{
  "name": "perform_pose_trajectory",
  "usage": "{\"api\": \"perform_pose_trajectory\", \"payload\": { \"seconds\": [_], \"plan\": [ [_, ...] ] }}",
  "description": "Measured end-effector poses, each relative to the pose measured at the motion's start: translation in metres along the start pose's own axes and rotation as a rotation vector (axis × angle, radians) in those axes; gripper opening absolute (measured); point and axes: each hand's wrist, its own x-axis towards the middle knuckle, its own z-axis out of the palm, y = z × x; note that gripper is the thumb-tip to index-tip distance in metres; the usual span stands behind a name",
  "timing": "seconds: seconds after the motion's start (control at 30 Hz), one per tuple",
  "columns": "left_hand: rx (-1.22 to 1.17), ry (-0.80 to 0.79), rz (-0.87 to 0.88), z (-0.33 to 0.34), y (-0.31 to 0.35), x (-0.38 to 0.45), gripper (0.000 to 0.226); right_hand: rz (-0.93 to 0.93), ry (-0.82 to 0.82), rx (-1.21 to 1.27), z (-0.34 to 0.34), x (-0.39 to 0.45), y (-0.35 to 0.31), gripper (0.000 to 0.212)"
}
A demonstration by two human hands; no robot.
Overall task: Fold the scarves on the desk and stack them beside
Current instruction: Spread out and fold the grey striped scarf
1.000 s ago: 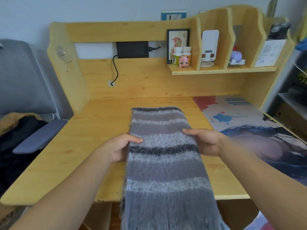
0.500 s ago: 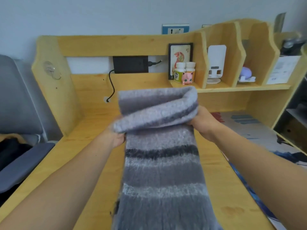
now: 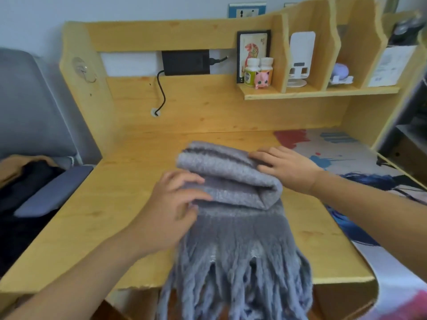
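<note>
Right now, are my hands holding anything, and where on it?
Both touch the scarf: left hand grips the fold's near-left edge, right hand lies flat at its far-right corner.

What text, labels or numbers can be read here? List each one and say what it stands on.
No text can be read.
White paper sheet on the right of the shelf: print too blurred.
Two bottles on the shelf: labels too small.
Framed picture: a red drawing, no clear words.
Blue wall plate: markings unreadable.
Desk mat: only artwork.
Scarf: no tag shows.
</note>
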Motion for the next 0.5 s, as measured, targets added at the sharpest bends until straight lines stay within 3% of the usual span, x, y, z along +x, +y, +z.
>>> {"api": "perform_pose_trajectory", "payload": {
  "seconds": [0.07, 0.13, 0.17, 0.27, 0.3, 0.33, 0.4, 0.5],
  "plan": [
    [0.211, -0.267, 0.073, 0.018, 0.02, -0.024, 0.04, -0.055, -0.1, 0.008, -0.021, 0.004, 0.008, 0.045],
    [0.324, -0.518, -0.028, 0.032, 0.031, -0.035, 0.058, -0.065, -0.219, 0.072, -0.052, 0.018, 0.009, 0.037],
    [0.346, -0.569, -0.058, 0.037, 0.036, -0.037, 0.062, -0.017, -0.301, 0.132, -0.069, 0.028, 0.007, 0.033],
    [0.419, -0.557, -0.026, 0.051, 0.045, -0.042, 0.063, 0.305, -0.495, 0.503, -0.104, 0.057, -0.012, 0.023],
    [0.439, -0.551, -0.026, 0.053, 0.046, -0.044, 0.063, 0.366, -0.509, 0.594, -0.109, 0.063, -0.022, 0.04],
    [0.456, -0.547, -0.032, 0.055, 0.046, -0.045, 0.063, 0.38, -0.526, 0.594, -0.112, 0.068, -0.035, 0.07],
    [0.474, -0.535, -0.059, 0.059, 0.045, -0.05, 0.064, 0.323, -0.606, 0.339, -0.101, 0.072, -0.066, 0.111],
    [0.494, -0.45, -0.101, 0.061, 0.046, -0.069, 0.066, 0.349, -0.526, 0.1, -0.076, 0.069, -0.107, 0.107]
  ]
}}
